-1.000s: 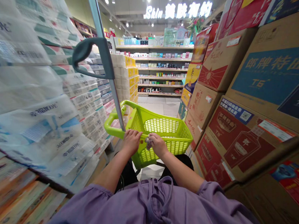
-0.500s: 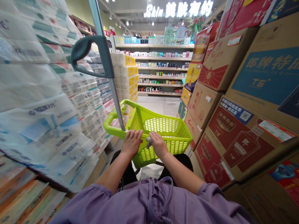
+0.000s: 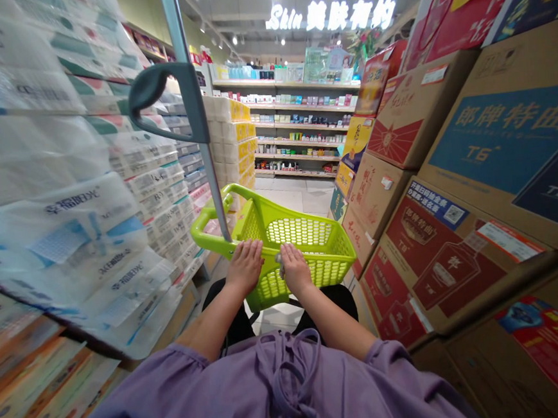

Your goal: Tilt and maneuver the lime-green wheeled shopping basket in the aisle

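Observation:
A lime-green plastic shopping basket (image 3: 310, 232) stands in front of me in a narrow aisle, with nothing visible inside. Its grey pull handle (image 3: 164, 95) rises on a metal pole (image 3: 207, 156) to the upper left. My left hand (image 3: 245, 266) rests on the basket's near rim, fingers curled over the edge. Beside it, my right hand (image 3: 295, 269) also lies on that rim, closed around a small crumpled grey thing (image 3: 279, 260) that I cannot make out.
Stacked packs of tissue paper (image 3: 66, 206) wall the left side. Piled cardboard cartons (image 3: 450, 176) in red, brown and blue lean in on the right. Shelves of small bottles and boxes (image 3: 302, 136) cross the far end under a lit sign. Pale floor tiles (image 3: 302, 201) run ahead.
The basket and both hands have shifted slightly forward and up in view. My right hand's fingers have flattened more over the rim. Otherwise little differs.

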`<state>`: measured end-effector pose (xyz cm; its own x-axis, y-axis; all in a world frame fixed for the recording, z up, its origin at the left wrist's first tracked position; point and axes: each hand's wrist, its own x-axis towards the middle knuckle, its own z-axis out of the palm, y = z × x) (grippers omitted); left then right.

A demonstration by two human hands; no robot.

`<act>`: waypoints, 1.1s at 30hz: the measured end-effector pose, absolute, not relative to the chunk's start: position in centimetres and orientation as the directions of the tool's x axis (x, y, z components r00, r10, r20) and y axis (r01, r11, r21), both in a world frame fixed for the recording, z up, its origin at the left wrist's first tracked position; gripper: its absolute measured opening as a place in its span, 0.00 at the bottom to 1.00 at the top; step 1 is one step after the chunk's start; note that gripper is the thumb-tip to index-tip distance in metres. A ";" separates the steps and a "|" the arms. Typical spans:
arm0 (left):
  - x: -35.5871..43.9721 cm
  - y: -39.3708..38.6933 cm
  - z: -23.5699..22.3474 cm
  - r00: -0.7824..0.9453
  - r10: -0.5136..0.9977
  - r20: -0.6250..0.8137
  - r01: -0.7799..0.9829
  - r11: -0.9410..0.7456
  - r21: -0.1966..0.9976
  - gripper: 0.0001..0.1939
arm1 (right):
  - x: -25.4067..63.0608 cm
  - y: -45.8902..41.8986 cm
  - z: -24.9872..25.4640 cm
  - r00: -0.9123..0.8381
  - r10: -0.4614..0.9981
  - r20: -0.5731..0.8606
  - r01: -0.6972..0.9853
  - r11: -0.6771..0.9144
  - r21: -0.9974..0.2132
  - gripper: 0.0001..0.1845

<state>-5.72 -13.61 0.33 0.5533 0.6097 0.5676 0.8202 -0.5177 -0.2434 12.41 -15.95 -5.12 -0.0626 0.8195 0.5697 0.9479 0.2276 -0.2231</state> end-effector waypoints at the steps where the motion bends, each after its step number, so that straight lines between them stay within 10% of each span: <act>1: -5.7 -13.7 0.3 0.552 0.613 0.566 0.821 -0.517 -0.240 0.24 | 13.3 -16.2 -5.5 -0.022 0.821 0.570 0.952 0.191 -0.238 0.31; 6: -4.9 -14.0 0.2 0.515 0.631 0.580 0.840 -0.504 -0.198 0.24 | 14.0 -16.2 -5.4 0.136 0.839 0.526 0.939 0.060 -0.339 0.28; 13: -5.4 -13.9 0.3 0.530 0.620 0.579 0.827 -0.530 -0.189 0.22 | 12.1 -15.3 -4.8 -0.120 0.798 0.591 0.893 0.347 -0.287 0.30; 20: -5.0 -14.3 0.1 0.509 0.646 0.568 0.841 -0.513 -0.171 0.23 | 18.0 -16.3 -5.9 0.194 0.795 0.575 0.910 0.073 -0.408 0.21; 27: -5.2 -13.7 0.1 0.520 0.638 0.568 0.829 -0.538 -0.154 0.23 | 14.4 -15.0 -4.9 -0.070 0.813 0.579 0.904 0.297 -0.308 0.25; 33: -5.9 -13.1 -0.2 0.566 0.610 0.554 0.801 -0.566 -0.194 0.25 | 20.5 -16.3 -7.0 0.101 0.813 0.574 0.936 0.118 -0.332 0.22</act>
